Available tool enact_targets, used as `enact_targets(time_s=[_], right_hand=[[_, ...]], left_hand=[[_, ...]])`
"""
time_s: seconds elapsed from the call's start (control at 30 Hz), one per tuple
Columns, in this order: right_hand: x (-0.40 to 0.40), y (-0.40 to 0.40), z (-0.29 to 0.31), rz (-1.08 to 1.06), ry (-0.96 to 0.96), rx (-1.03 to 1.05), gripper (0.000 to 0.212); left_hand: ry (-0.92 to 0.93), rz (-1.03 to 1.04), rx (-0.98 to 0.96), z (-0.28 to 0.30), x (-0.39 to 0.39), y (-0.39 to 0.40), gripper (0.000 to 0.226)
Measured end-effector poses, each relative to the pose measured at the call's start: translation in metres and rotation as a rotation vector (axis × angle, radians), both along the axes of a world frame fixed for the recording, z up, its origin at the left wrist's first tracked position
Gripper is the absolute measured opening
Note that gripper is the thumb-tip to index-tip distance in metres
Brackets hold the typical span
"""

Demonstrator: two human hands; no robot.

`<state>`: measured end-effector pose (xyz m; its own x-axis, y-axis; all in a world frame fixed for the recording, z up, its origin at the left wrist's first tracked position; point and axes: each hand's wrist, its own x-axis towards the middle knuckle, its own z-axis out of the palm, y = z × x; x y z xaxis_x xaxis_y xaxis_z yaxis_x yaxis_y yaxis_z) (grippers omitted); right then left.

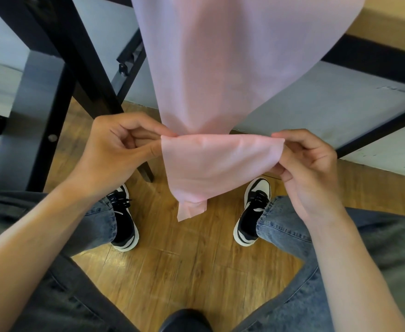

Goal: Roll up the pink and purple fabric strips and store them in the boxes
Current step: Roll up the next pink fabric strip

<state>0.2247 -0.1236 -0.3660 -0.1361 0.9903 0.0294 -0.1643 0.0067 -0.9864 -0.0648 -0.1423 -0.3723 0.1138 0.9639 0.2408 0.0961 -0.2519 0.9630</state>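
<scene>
Dark leg [28, 121]: a wide dark post at far left, standing on the floor.
Black frame [81, 56]: black bars slant down from the top left, w/ a bolt on one bar.
Left hand [117, 144]: fingers curled. Thumb & fingers pinch the left corner of the pink strip. That grip is pressed tight on the cloth.
Left shoe [123, 224]: black & white, flat on the floor, under the left hand.
Pink fabric strip [215, 164]: long & thin, you can see thru it a bit. It hangs down from the top of the view, in front of the person. Its low end is folded up toward the person and held flat between both hands. A small tail of it hangs below the fold. It is up in the air, above the floor, between the 2 shoes.
Wood floor [184, 264]: brown planks below it all.
Right shoe [251, 212]: black & white, on the floor, just beside the jeans [283, 226].
Right hand [309, 168]: fingers curled. Thumb & fingers pinch the right corner of the fold. Tight grip too.
Grey shelf [328, 109]: a flat pale board w/ black edges, behind the strip on the right.
</scene>
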Motion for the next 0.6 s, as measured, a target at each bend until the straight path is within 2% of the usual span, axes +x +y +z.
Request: enact_targets(time_s=[0.17, 0.37, 0.43, 0.5, 0.6], right_hand=[[-0.001, -0.001, -0.003, 0.016, -0.158, 0.063, 0.032], [-0.004, 0.0, 0.0, 0.047, 0.016, -0.024, 0.037], [-0.001, 0.002, -0.001, 0.108, 0.094, -0.063, 0.028], [0.003, 0.003, -0.002, 0.189, 0.146, -0.069, 0.011], [0.008, 0.004, -0.002, 0.248, 0.153, -0.06, 0.03]], left_hand=[[0.101, 0.057, 0.08, 0.006, -0.001, -0.002, 0.032], [0.079, 0.013, 0.02, 0.006, -0.004, -0.001, 0.027], [0.08, -0.026, -0.02, 0.005, -0.008, 0.001, 0.028], [0.062, -0.051, -0.046, 0.005, -0.012, 0.001, 0.033], [0.054, -0.044, -0.04, 0.005, -0.012, 0.001, 0.032]])
